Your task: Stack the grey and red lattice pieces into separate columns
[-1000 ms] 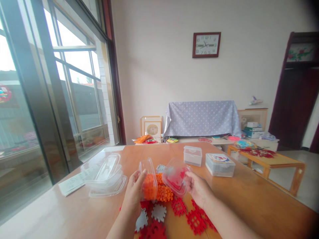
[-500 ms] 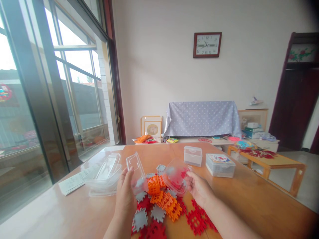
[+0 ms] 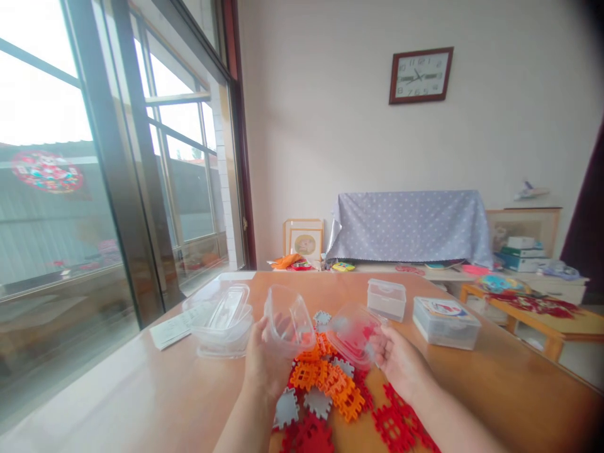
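One clear tub [image 3: 302, 318] rests cradled in the left hand [image 3: 264, 372], a clear lid [image 3: 346, 340] pinched in the right hand [image 3: 396, 355], orange tiles [image 3: 334, 379] between. Both plastics look light, slick, flexible, best gripped at the rims.

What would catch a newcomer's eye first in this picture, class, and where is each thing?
First, the bright heap of orange, red and grey toothed pieces on the brown table, front and centre. Just above it, the left hand holds a clear tub and the right hand a clear, lid-like piece. Beyond, a dotted cloth drapes something by the wall, below a red-brown framed clock.
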